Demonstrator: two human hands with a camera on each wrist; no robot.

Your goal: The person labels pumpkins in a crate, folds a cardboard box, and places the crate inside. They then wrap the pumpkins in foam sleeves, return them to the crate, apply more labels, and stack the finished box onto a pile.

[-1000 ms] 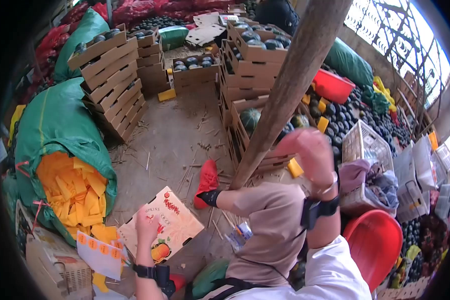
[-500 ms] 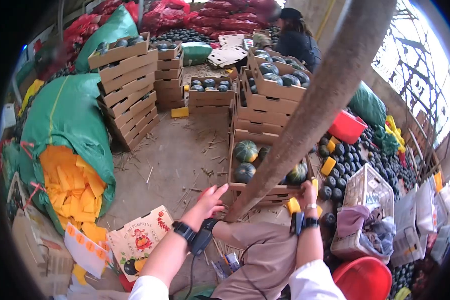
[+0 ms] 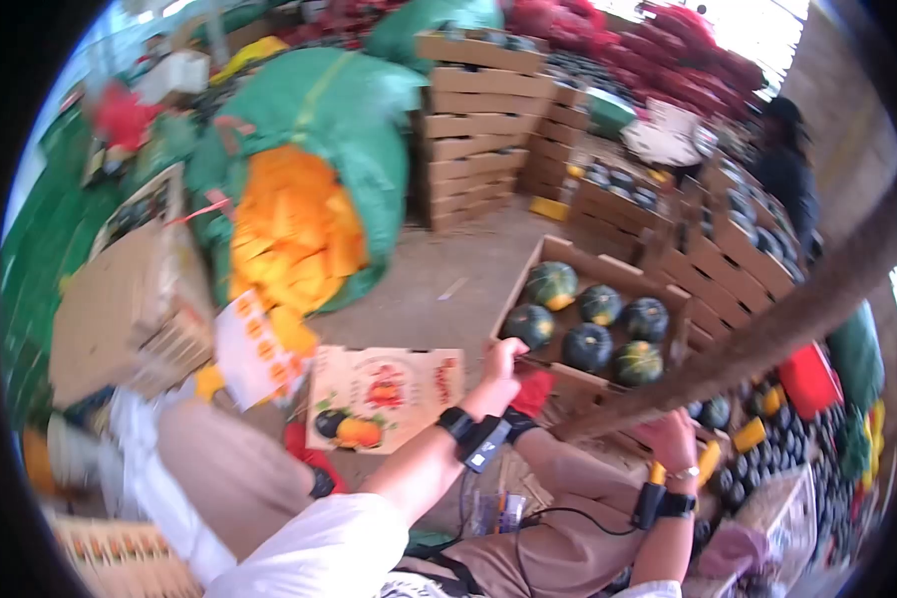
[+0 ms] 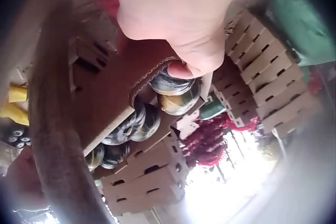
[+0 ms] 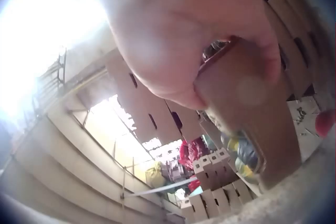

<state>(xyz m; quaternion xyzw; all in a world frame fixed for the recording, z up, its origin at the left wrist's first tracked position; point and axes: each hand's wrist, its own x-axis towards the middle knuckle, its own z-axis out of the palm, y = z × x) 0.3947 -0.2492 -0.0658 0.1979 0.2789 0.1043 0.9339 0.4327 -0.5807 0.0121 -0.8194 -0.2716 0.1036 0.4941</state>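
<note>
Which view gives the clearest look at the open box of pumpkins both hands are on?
The head view: the whole open box with its five pumpkins, left hand on its near edge, right hand near its corner. The left wrist view shows only the gripped edge and some pumpkins from below; the right wrist view shows a blurred cardboard wall.

squashes (image 3: 588,324): dark green, orange patches | open carton (image 3: 608,269): brown cardboard | big sack (image 3: 369,110): green, orange-yellow pads spilling out | flat carton (image 3: 384,394): cream, red and orange print
</note>
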